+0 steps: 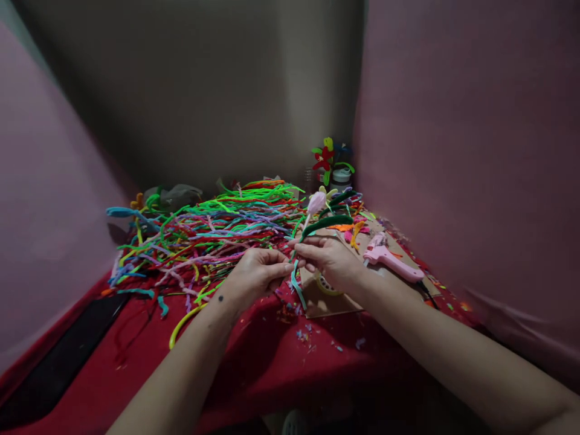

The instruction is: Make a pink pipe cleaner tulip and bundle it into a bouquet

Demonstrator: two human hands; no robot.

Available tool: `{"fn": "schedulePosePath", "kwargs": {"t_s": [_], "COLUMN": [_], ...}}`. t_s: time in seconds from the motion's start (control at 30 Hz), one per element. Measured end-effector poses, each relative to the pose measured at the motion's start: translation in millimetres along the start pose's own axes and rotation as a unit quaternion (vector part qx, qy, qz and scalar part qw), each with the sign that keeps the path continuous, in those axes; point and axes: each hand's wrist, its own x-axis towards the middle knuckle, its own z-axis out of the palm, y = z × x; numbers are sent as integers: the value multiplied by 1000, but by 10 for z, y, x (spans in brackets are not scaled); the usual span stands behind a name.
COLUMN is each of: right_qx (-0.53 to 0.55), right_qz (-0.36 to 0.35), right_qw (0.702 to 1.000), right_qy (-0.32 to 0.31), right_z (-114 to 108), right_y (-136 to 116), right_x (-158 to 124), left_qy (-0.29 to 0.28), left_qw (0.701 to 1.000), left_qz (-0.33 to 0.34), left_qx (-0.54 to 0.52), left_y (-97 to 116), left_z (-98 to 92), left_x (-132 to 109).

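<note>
Between my two hands is a pipe cleaner flower with a pale pink bud (pixel 316 203) pointing up and a dark green leaf (pixel 327 223) curving off to the right. My left hand (pixel 260 272) pinches its stem from the left, thumb and fingers closed. Just beside it, my right hand (pixel 330 258) is closed on the same stem below the leaf. A mint-coloured pipe cleaner end (pixel 297 287) hangs down beneath the fingers. The exact grip points are partly hidden by the fingertips.
A large heap of coloured pipe cleaners (pixel 235 211) covers the back left. On a cardboard sheet (pixel 333 307) at right sit a pink glue gun (pixel 393 263) and a yellow tape roll (pixel 327 285). A red flower (pixel 323 158) stands behind; a black flat object (pixel 67 353) lies left on red cloth (pixel 272 374).
</note>
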Motion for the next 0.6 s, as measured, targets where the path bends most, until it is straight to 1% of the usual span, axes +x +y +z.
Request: {"fn": "schedulePosePath", "kwargs": {"t_s": [0.07, 0.13, 0.17, 0.23, 0.3, 0.33, 0.4, 0.47, 0.53, 0.6], "right_qx": [12, 16, 21, 36, 55, 65, 86, 104, 114, 108], "right_qz": [-38, -59, -63, -58, -32, -10, 40, 79, 95, 103], "right_qw": [999, 998, 998, 998, 998, 998, 995, 991, 989, 989], "right_qy": [-4, -10, -11, -15, -14, -9, 3, 11, 6, -11], "right_z": [40, 62, 67, 68, 62, 59, 51, 42, 28, 9], "right_y": [-26, -54, -66, -79, -78, -72, -53, -29, -4, 20], "right_x": [59, 101, 117, 139, 147, 145, 132, 115, 105, 105], "left_qy": [-10, -10, -2, 34, 72, 78, 63, 40, 23, 13], "left_qw": [1000, 999, 999, 996, 991, 988, 986, 986, 987, 988], "left_qz": [13, 34, 47, 78, 112, 129, 150, 157, 157, 153], "left_qx": [0, 0, -6, -22, -30, -32, -41, -45, -36, -25], "left_y": [8, -5, -17, -48, -85, -104, -139, -165, -175, -170], "left_z": [-32, -94, -129, -188, -211, -207, -173, -128, -94, -78], "left_x": [-6, -1, 4, 18, 35, 44, 65, 84, 100, 107]}}
